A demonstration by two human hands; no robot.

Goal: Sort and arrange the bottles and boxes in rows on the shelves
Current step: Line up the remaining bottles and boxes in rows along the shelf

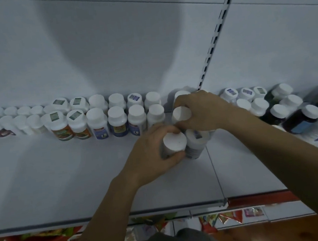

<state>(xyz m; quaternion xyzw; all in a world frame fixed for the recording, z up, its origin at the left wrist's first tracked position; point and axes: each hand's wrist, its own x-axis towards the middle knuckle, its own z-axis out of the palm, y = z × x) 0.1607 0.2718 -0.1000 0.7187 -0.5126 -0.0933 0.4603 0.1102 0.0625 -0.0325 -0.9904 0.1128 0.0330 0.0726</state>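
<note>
- Count, middle of the shelf (61,171): we find twelve white-capped bottles in a double row (116,115) against the back panel, six behind and six in front. The smaller bottles further left are too blurred for us to count.
- Count, at the hands: three bottles stand just in front of that row's right end.
- Count, right side: a loose cluster (276,111) of white-capped bottles, several of them dark-bodied. We cannot give a firm number.
- Markings: four caps carry greenish stickers and at least one a purple one. Body labels show orange, blue and purple, with no wording legible.
- Left hand (154,152): fingers and thumb are curled round a plain-capped bottle (174,142), which stands upright on the shelf.
- Right hand (198,111): it reaches in from the right, palm down, fingers wrapped over a second bottle (181,113).
- A stickered bottle (194,146) stands touching the left hand's bottle, below the right hand.
</note>
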